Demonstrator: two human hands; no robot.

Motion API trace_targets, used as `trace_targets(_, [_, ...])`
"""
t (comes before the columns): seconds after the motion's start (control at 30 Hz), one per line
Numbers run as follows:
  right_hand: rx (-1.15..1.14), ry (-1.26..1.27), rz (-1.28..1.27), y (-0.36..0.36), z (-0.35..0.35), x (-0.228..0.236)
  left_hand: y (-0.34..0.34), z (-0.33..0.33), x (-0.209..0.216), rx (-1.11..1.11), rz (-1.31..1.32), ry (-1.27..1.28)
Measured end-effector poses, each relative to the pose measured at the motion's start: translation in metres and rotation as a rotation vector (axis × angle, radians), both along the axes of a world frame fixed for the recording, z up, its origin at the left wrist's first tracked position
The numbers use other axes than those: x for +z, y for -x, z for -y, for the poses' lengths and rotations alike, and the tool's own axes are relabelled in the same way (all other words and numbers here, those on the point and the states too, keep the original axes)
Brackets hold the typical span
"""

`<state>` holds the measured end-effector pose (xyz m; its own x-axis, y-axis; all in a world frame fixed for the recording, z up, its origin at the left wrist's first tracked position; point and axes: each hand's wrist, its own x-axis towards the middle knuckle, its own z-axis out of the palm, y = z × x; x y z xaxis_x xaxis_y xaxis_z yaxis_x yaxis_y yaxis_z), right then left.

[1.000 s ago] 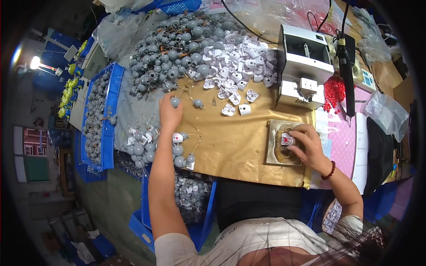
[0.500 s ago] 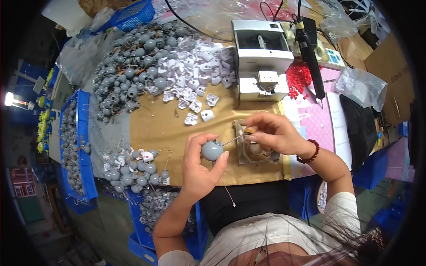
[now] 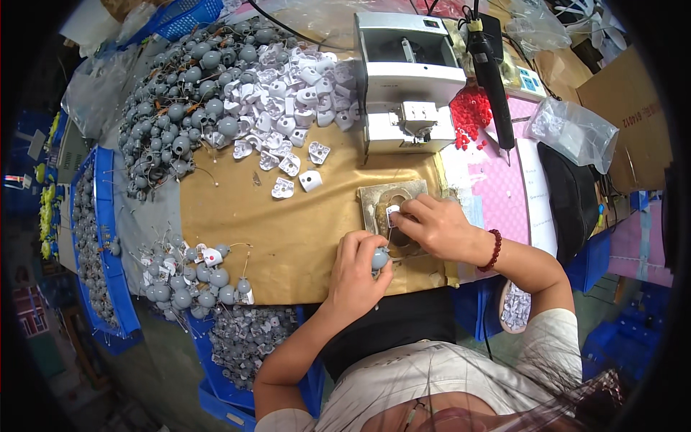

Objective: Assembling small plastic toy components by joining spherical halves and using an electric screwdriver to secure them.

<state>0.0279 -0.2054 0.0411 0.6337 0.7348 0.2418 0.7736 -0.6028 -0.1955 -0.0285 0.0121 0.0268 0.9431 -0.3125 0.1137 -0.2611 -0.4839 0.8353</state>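
Note:
My left hand [image 3: 358, 272] is closed round a grey ball-shaped part [image 3: 379, 258] near the table's front edge; its fingers hide much of the ball. Beyond it, my right hand [image 3: 440, 229] pinches a small white piece [image 3: 392, 215] between thumb and fingertips. A thin wire runs between the white piece and the ball. Both hands are over or beside a worn metal block [image 3: 371, 200] with a rounded hollow, partly covered by the right hand. Whether the white piece touches the block, I cannot tell.
Behind the block stands a white-and-grey machine [image 3: 414, 72]. A black electric screwdriver [image 3: 491, 90] hangs by red parts [image 3: 469, 115]. White plastic housings [image 3: 288, 101] and grey balls [image 3: 176, 111] are heaped at far left. Assembled pieces [image 3: 194, 281] lie near left, beside a blue bin [image 3: 108, 237].
Both hands have moved closer together, the left turning the ball over toward the metal block. The white piece now shows at the right fingertips. The whole view has shifted slightly.

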Motion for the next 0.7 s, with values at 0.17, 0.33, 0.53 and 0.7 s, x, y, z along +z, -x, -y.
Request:
trace_targets(0.17, [0.056,0.134,0.06,0.009,0.001,0.003,-0.003,-0.003,0.0,-0.032,0.049,-0.088])
trace_targets(0.33, [0.039,0.1,0.041,0.012,-0.001,-0.002,-0.01,-0.002,0.007,-0.034,0.132,-0.292])
trace_targets(0.53, [0.207,0.196,0.031,-0.002,-0.002,0.008,-0.009,0.007,-0.003,-0.024,0.258,-0.379])
trace_targets(0.7, [0.121,0.039,-0.08,0.005,0.009,0.003,-0.011,0.018,-0.008,-0.039,0.417,-0.489])
